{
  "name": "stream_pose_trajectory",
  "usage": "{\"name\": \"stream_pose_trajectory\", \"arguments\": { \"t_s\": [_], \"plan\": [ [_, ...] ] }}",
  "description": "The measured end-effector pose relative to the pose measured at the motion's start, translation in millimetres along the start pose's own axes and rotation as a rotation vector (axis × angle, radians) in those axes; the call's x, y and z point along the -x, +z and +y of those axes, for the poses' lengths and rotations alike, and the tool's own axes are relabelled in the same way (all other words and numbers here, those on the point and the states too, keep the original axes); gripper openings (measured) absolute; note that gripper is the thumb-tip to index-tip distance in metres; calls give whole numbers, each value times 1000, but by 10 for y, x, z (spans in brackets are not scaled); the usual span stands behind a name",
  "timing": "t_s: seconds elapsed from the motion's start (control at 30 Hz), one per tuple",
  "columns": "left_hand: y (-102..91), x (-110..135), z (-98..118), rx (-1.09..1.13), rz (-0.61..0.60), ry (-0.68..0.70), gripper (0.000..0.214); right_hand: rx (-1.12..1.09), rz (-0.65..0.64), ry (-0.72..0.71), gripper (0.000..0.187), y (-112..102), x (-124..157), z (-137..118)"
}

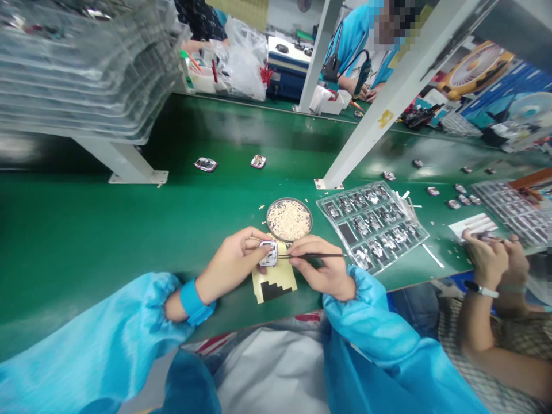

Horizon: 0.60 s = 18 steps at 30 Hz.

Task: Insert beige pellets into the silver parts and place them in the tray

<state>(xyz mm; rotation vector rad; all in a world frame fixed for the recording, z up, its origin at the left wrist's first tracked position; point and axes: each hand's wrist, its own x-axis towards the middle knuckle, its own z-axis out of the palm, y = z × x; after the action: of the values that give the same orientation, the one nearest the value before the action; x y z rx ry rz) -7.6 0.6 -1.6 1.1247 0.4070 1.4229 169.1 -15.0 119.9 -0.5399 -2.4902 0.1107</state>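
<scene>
Between the thumb and fingers of my left hand (235,261) is a small white device housing (268,254) with a purple edge and parts inside. My right hand (319,264) pinches dark tweezers (317,255), their tips pointing left at the housing's right side. Whether the tips touch it or carry anything is too small to tell. Under both hands lies a yellow backing sheet (284,279) with black adhesive pieces (273,290), partly covered by the hands. Just beyond my hands stands a round dish (288,218) of small pale and dark pieces.
A clear compartment tray (375,224) of small parts lies to the right. Two similar housings (206,164) rest on the green bench farther back. Stacked trays (81,75) stand at upper left, and a metal post (366,126) rises ahead. A co-worker's hands (491,253) work at far right.
</scene>
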Motion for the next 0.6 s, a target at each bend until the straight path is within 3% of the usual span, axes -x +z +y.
{"name": "stream_pose_trajectory", "arguments": {
  "t_s": [0.33,0.6],
  "plan": [
    [-10,16,48,8,29,-2,32,-38,24,45,22,-1,6,-8],
    [-6,20,11,10,67,18,34,-8,-12,-3,24,5,1,0]
  ]
}}
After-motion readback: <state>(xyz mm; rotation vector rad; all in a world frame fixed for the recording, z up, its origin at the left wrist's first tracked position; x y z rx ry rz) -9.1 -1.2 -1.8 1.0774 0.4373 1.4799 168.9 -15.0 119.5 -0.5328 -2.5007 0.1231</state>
